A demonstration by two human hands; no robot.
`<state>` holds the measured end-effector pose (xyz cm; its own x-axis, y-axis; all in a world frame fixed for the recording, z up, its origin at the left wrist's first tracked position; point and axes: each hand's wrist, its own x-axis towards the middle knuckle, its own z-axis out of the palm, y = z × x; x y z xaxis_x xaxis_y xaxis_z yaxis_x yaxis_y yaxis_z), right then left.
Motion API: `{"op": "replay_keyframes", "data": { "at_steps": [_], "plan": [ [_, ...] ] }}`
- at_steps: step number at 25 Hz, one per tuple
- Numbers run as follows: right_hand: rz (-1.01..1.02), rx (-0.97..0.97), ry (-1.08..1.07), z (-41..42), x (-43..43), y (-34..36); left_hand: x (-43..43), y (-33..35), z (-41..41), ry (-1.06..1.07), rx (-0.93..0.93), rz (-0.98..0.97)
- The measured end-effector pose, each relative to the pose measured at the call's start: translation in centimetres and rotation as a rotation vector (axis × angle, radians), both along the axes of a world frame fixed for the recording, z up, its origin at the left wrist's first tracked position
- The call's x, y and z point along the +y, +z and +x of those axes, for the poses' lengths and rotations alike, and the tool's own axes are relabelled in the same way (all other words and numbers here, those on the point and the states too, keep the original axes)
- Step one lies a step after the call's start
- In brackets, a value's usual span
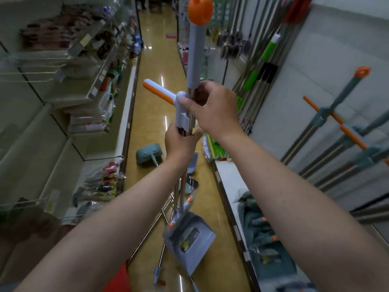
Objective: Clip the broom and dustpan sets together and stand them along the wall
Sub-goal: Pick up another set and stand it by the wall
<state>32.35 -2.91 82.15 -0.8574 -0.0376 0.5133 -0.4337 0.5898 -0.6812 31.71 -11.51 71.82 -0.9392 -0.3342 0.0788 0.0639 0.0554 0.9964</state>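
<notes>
I hold a broom and dustpan set upright in the aisle. Its grey broom handle [195, 53] ends in an orange cap [200, 9]. A light grey clip [182, 110] with a white and orange side handle [157, 91] sits on the metal poles. My right hand [212, 108] grips the poles at the clip, thumb pressed on the clip. My left hand [181, 142] grips the poles just below the clip. The grey dustpan [189, 243] hangs at the bottom, near the floor.
Several finished sets [336, 131] lean on the right wall above a low white ledge [227, 175]. A teal broom head [148, 153] and loose metal poles [151, 228] lie on the yellow floor. Stocked shelves [84, 91] line the left side.
</notes>
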Motion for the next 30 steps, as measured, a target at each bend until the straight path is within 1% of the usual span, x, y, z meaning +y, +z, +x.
{"op": "replay_keyframes", "data": {
  "at_steps": [5,10,14,16,19,22,27,30],
  "plan": [
    [-0.033,-0.068,-0.01,2.2,4.9,0.5,4.1,0.1,1.8,-0.027,-0.019,-0.003],
    [-0.078,-0.117,-0.002,5.1,11.6,0.6,9.8,0.9,4.5,-0.157,0.002,-0.039],
    [-0.159,-0.153,-0.031,8.3,17.3,-0.3,14.0,0.6,7.5,-0.344,0.079,-0.11],
    [-0.182,-0.162,-0.032,10.1,19.5,-0.8,15.6,-0.1,8.7,-0.399,0.092,-0.166],
    [-0.212,-0.173,-0.051,12.5,23.3,-0.9,18.9,-0.6,10.6,-0.49,0.143,-0.194],
    [-0.213,-0.18,-0.089,14.7,26.4,-0.6,21.9,-0.6,12.0,-0.624,0.16,-0.182],
    [-0.191,-0.202,-0.25,19.2,30.1,-1.6,25.4,-1.3,15.1,-0.863,0.18,-0.168],
    [-0.217,-0.238,-0.328,23.0,31.4,-2.8,27.0,-2.0,17.7,-1.008,0.206,-0.126]
  ]
}}
